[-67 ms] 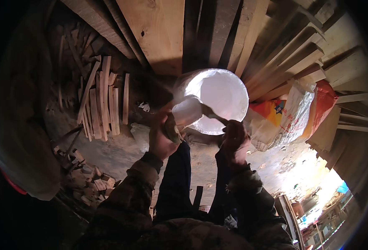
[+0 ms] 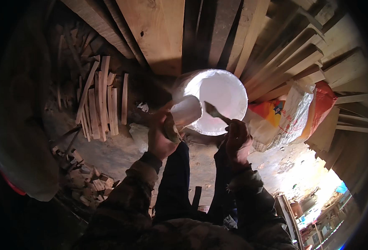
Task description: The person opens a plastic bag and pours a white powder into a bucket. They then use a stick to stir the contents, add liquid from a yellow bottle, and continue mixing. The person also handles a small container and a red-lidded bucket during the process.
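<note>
My left hand (image 2: 159, 141) is wrapped round a pale, rounded container (image 2: 186, 111) with a rough whitish rim. It is tilted with its open end toward a white bucket (image 2: 245, 99), just over the bucket's near left edge. My right hand (image 2: 239, 140) is closed on the handle of a small flat-bladed scraper (image 2: 214, 111). The scraper's dark blade points up and left, over the bucket's opening and a little apart from the container's rim. White material lines the inside of the bucket. The bottom of the held container is partly hidden by my left hand.
Wooden boards (image 2: 150, 33) lean behind the bucket and fan out to the right. Upright wood strips (image 2: 102, 100) stand at left, above a heap of offcuts (image 2: 88, 183). A printed plastic sack (image 2: 294, 116) lies right of the bucket. A clear plastic bag (image 2: 140, 135) rests beside my left hand.
The scraper's blade has come away from the container's rim, leaving a small gap. Both hands stay nearly in place, still gripping.
</note>
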A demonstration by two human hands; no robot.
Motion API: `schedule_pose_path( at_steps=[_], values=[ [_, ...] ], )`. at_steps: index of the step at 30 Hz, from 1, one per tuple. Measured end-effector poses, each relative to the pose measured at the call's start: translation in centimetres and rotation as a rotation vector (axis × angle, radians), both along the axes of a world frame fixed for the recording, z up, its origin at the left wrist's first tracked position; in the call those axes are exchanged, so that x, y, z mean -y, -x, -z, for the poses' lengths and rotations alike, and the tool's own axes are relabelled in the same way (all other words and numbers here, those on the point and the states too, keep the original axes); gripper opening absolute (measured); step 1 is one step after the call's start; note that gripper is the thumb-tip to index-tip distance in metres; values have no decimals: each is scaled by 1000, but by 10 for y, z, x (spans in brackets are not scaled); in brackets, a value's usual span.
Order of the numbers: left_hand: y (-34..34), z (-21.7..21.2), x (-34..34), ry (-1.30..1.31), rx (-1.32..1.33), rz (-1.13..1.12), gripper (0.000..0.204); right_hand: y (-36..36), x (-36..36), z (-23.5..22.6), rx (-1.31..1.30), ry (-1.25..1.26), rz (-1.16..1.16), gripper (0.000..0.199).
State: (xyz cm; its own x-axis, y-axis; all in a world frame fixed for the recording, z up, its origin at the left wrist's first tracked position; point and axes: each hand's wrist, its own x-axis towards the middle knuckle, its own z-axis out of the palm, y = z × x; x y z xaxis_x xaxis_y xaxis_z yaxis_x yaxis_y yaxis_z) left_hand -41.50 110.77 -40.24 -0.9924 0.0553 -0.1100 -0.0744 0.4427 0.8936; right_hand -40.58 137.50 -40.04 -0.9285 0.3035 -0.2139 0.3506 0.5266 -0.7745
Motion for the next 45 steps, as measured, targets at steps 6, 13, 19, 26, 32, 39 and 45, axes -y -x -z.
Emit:
schedule_pose_path(
  at_steps=[6,13,19,26,32,39,45],
  values=[
    [10,9,8,166,-8,25,86,27,1,111,179,-420,-164,19],
    [11,24,15,-316,448,-104,84,85,26,272,316,-595,-351,21],
    [7,31,32,82,94,110,81,105,35,356,536,-599,-514,24],
    [31,14,14,253,3,184,80,97,-14,258,626,64,-123,28],
    [56,6,9,219,48,219,82,64,-63,123,568,474,302,32],
    [93,-9,1,251,85,399,70,18,-76,76,305,722,109,33],
    [103,-8,-16,351,112,532,67,19,1,99,-146,398,-534,36]
  ],
)
